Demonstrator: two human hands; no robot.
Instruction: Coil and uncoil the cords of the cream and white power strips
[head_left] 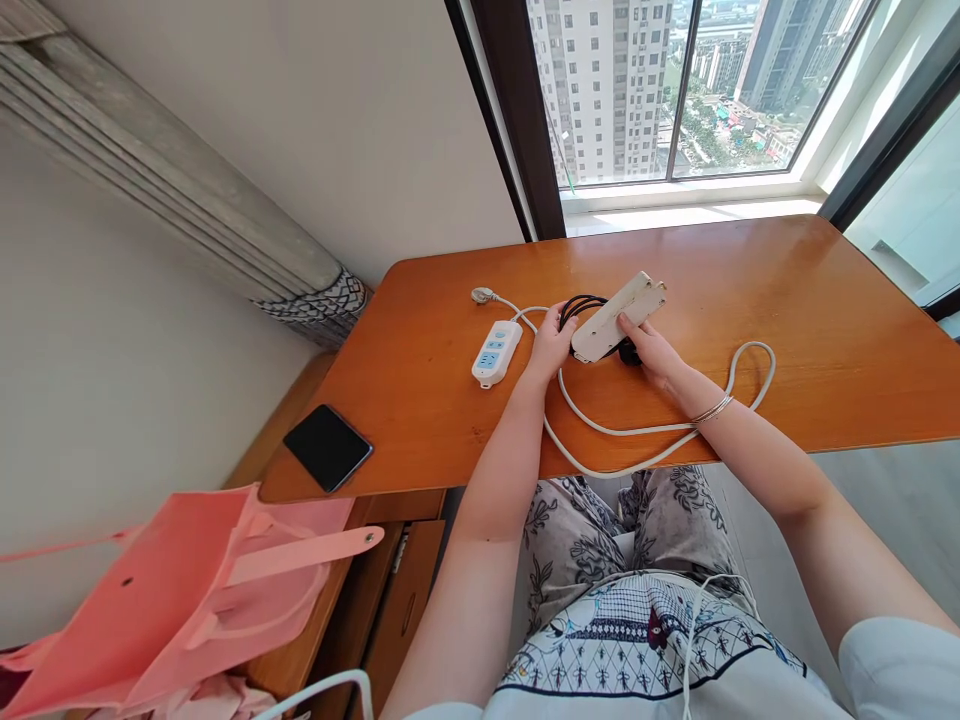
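Observation:
My right hand (654, 352) grips a long off-white power strip (616, 318), tilted above the table with a plain face up. Looped black cable (579, 303) is bunched in my left hand (552, 345), against the strip's left end. Beneath my right fingers a black piece (628, 352), perhaps a plug, partly shows. To the left of my left hand lies a smaller white power strip (497, 352) with blue socket faces. Its white cord (622, 432) loops over the table under both arms, and a white plug (482, 295) rests behind it.
The brown wooden table (420, 400) has a black phone (328, 447) near its front left corner. A pink bag (202, 590) stands below left, beside a wooden cabinet (412, 590). Behind the table is a window (675, 90); a tied curtain (187, 190) hangs at left.

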